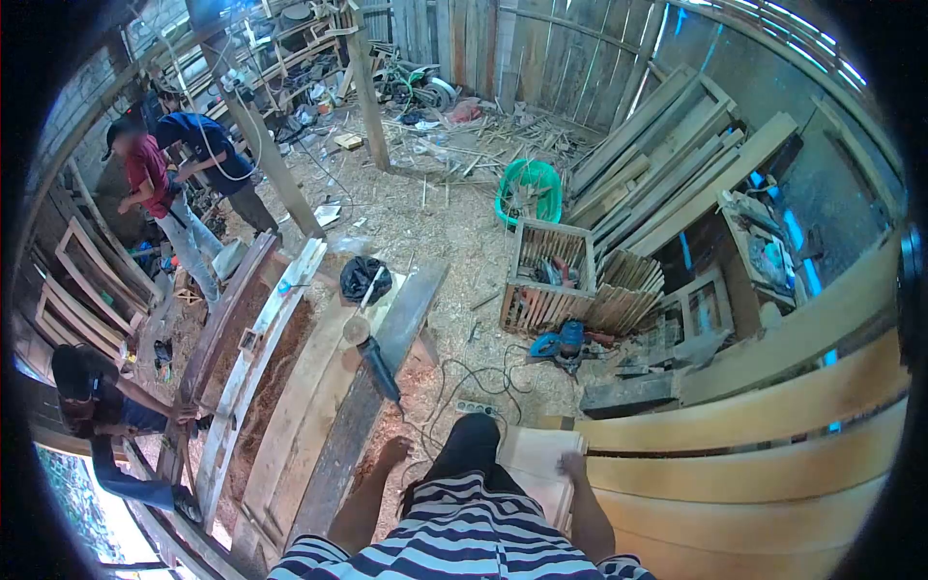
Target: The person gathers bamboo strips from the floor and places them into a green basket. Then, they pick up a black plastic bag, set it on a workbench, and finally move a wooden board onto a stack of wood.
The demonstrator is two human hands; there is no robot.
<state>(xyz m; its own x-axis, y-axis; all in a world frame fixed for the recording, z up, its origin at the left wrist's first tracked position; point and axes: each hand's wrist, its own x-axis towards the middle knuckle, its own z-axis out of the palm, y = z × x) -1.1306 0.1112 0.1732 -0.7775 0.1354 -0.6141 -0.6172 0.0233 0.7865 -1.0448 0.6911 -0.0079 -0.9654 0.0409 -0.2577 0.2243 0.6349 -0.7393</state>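
Note:
My left hand (394,450) hangs low beside the workbench, fingers loosely apart, with nothing seen in it. On the right, my right hand (572,466) is at the edge of a pale wooden board (530,466), its fingers curled against it. A dark angle grinder (375,367) lies across the bench plank (329,464), ahead of my left hand. Beyond it, a black plastic bag (365,278) sits on the bench. A power strip (476,409) with cables lies on the floor in front of my leg.
Large smooth wooden panels (735,483) stand at my right. A blue power saw (561,340), a slatted crate (549,271) and a green basin (530,191) are ahead on the shavings. One person (116,406) crouches left; two others (155,174) stand farther back by a post (261,126).

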